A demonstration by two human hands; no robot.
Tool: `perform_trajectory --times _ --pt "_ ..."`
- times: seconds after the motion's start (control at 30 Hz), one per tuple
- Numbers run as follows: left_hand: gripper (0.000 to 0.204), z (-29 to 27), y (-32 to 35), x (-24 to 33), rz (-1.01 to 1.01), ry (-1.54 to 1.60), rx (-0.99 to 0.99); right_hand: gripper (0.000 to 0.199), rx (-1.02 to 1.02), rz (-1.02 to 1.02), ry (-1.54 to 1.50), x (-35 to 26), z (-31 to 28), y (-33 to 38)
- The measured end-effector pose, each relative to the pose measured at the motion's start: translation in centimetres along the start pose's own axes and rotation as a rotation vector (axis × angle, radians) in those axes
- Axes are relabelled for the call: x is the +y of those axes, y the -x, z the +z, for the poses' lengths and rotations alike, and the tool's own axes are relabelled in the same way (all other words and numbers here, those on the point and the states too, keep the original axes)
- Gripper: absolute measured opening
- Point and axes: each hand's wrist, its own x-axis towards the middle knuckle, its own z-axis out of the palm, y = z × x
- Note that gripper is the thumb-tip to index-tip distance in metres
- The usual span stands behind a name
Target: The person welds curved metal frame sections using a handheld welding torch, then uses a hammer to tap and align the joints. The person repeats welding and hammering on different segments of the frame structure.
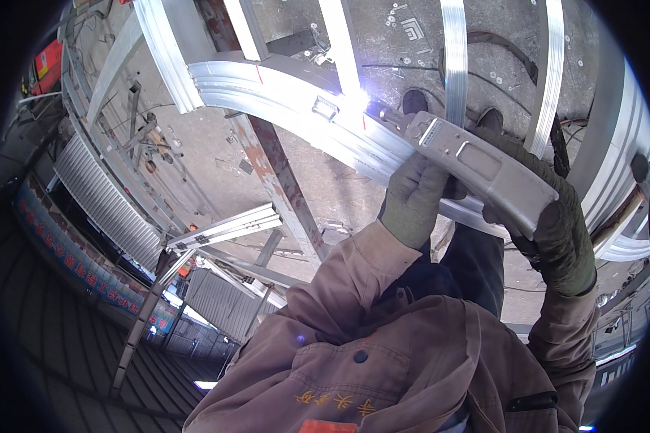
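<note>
Handheld tool: we list a boxy grey housing (487,169) with a smooth, metallic-looking skin, rounded edges and a long recessed panel; it lies aslant right of centre, its narrow nozzle (390,115) pointing far and left.
Left hand: we record a green, creased fabric glove (414,202), fingers curled closed against the near side of the tool's front end; we cannot see every fingertip.
Right hand: we record a darker, soiled green glove (567,242), fingers wrapped around the tool's rear, gripping it; part of the grasp is hidden beneath the housing.
Light: we note a blue-white glare (357,99) just beyond the nozzle, at the rail's far edge, washing out the detail there.
Curved rail: we count one broad arc of shiny silver metal (260,88), lengthwise ribbed, with thin red marks and a small rectangular fitting (326,108) left of the glare.
Straight bars: we see several ribbed silver lengths (454,65) on the far side, one meeting the rail at the glare.
Beam: we enter a flat-sided member (273,169), its reddish-brown coating patchy and worn, passing below the rail.
Floor: we describe rough grey concrete (202,155), with small loose pieces (412,30) and a dark cable (500,42) on the far side.
Panel: we add corrugated grey sheet (108,198) at left.
</note>
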Motion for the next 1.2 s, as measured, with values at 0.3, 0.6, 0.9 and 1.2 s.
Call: perform_trajectory --times 0.3,0.6,0.9,1.2 --pt "0.065 -0.5 0.2 -0.2 0.021 -0.060 -0.014 0.085 0.032 0.013 0.014 0.4 -0.2 0.7" --pt "0.064 -0.2 0.1 0.2 0.031 -0.065 -0.003 0.087 0.062 0.027 0.009 0.7 -0.1 1.1" --pt "0.065 -0.5 0.2 0.0 0.004 -0.056 -0.002 0.090 0.093 0.053 0.003 0.6 -0.1 1.8" --pt "0.033 -0.7 0.2 0.5 -0.031 -0.178 -0.089 0.092 0.206 0.139 0.021 0.8 -0.8 4.3"
